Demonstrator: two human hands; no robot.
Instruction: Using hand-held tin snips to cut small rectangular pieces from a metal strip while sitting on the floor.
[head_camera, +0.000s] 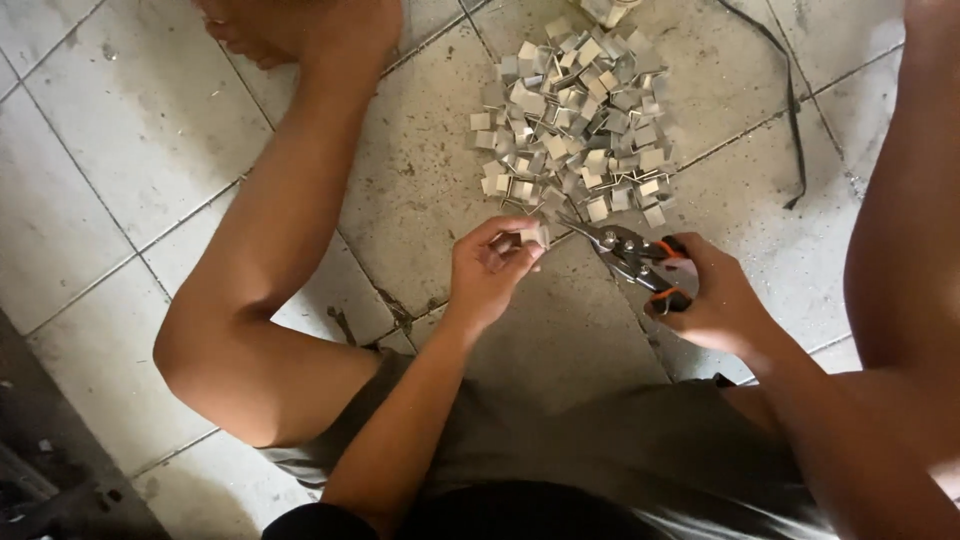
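Note:
My left hand pinches a small square metal piece between its fingertips, low over the tiled floor. My right hand grips metal snips with orange-and-black handles; their blades point left toward the held piece and sit just beside it. Right behind both hands lies a pile of several small bent metal squares on the floor.
I sit on a grey tiled floor with my knees spread, left leg at the left, right leg at the right. A thin black cord runs along the floor right of the pile. A dark object edges the bottom left corner.

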